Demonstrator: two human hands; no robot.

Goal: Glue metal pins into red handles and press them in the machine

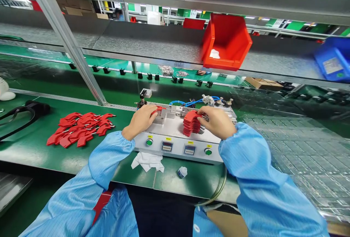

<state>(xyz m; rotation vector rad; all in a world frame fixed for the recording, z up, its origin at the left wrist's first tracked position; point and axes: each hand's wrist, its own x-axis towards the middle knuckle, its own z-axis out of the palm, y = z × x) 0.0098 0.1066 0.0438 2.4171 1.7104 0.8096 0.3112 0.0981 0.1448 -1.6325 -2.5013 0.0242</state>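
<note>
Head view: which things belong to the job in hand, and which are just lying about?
In use: left hand, pinching a red piece on the grey fixture box; right hand, gripping the stack of red pieces; pile of red pieces on the green mat.
Lying about: white cloth, small white bottle, black strap, red bin, blue bin.

Lt blue sleeves, elastic cuffs, bare hands

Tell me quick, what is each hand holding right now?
Left hand: closed on one red piece at the machine.
Right hand: closed on a stack of red pieces.
</note>
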